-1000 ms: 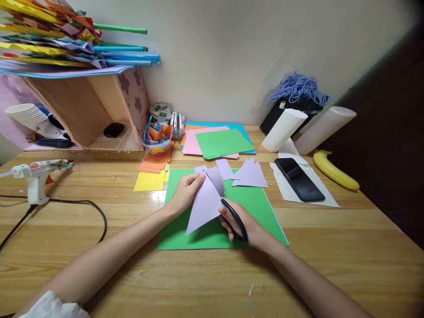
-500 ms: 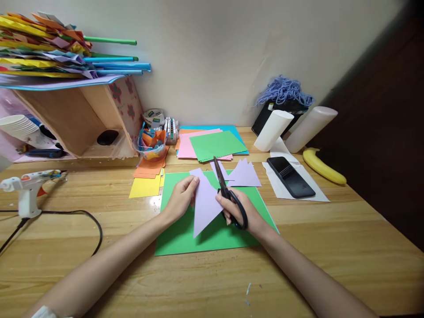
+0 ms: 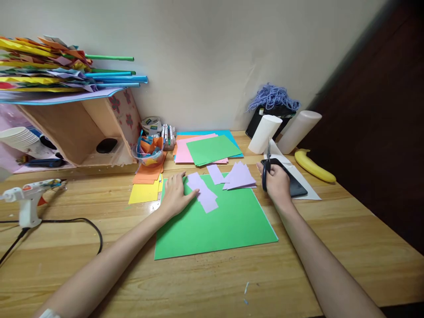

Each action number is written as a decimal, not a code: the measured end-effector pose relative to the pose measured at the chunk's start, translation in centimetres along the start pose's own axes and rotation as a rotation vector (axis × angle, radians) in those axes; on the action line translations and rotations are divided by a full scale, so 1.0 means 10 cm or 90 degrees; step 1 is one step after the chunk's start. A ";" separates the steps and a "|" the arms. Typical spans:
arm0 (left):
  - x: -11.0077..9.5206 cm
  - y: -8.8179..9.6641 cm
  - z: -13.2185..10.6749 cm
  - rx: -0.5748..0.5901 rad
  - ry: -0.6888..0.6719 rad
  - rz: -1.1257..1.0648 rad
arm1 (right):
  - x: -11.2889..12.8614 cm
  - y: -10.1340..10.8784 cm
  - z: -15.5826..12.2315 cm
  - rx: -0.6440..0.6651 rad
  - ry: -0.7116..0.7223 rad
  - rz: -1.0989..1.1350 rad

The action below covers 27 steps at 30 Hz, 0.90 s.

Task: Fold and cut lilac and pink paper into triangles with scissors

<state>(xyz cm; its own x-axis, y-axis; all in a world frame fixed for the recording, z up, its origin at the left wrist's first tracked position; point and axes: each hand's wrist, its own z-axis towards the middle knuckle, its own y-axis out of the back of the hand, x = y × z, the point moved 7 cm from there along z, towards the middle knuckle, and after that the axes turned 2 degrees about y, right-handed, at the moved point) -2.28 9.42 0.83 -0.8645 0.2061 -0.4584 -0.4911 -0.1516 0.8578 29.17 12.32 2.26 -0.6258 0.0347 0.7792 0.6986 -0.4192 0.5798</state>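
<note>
My left hand (image 3: 176, 193) lies flat with fingers stretched out on the left edge of a large green sheet (image 3: 228, 225), its fingertips touching a lilac paper strip (image 3: 202, 193). My right hand (image 3: 276, 183) is closed round black scissors (image 3: 266, 171), blades pointing up, to the right of the sheet and over a black phone (image 3: 294, 185). A small pile of lilac triangles (image 3: 239, 176) and a lilac scrap (image 3: 215, 173) rest at the sheet's far edge.
A glue gun (image 3: 28, 196) with its black cord (image 3: 82, 225) lies at left. Coloured paper stack (image 3: 208, 148), orange and yellow sheets (image 3: 147, 185), scrap bowl (image 3: 149, 152), two white rolls (image 3: 281, 130), banana (image 3: 313, 165), wooden shelf box (image 3: 76, 128).
The lilac piece I was cutting now lies on the green sheet. My right hand has carried the scissors off to the right, over the phone. My left hand has flattened onto the sheet.
</note>
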 end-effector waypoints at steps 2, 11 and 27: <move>0.00 -0.01 0.01 0.024 -0.017 -0.014 | 0.04 0.09 0.00 -0.047 0.014 -0.088; -0.12 -0.02 -0.01 0.084 -0.100 -0.086 | 0.14 -0.23 -0.17 0.169 0.005 -0.397; -0.17 -0.06 -0.05 0.090 -0.131 -0.145 | 0.83 -0.66 -0.73 0.163 0.373 -0.176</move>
<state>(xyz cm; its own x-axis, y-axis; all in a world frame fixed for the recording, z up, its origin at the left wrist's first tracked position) -0.53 8.71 0.96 -0.6873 0.4126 -0.5977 -0.6368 0.0534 0.7692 16.79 8.78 3.18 -0.8264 -0.4158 0.3797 0.5010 -0.2352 0.8329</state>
